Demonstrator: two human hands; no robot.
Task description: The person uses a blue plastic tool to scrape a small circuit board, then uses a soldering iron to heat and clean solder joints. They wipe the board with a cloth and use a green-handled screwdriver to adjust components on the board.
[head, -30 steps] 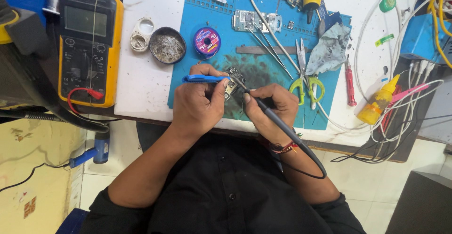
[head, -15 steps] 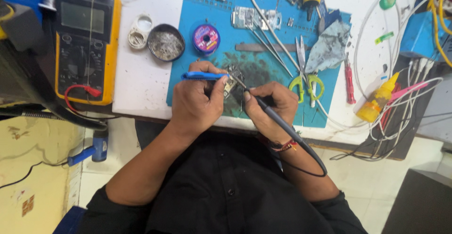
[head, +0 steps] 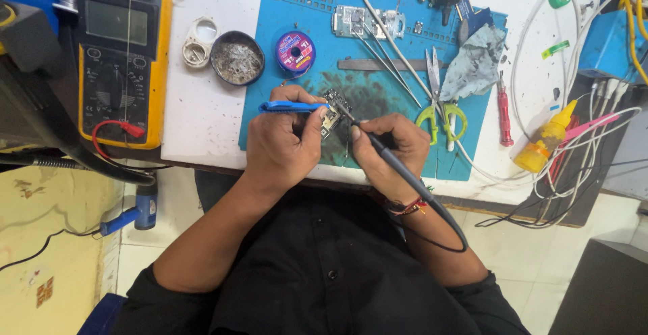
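Note:
My left hand [head: 283,143] grips blue-handled tweezers [head: 290,107] whose tip rests on a small circuit board [head: 332,114] lying on the blue work mat [head: 378,85]. My right hand [head: 390,153] holds a black soldering iron [head: 385,156] like a pen, its tip touching the same small board from the right. The iron's black cable loops back under my right wrist. Both hands sit close together at the mat's near edge.
A yellow multimeter [head: 121,55] lies at the left. A round tin of solder waste [head: 237,58], a purple solder spool [head: 295,50], another circuit board [head: 358,21], green-handled scissors [head: 439,102], a grey cloth [head: 476,62], a red screwdriver [head: 505,114] and a yellow squeeze bottle [head: 548,139] surround the hands.

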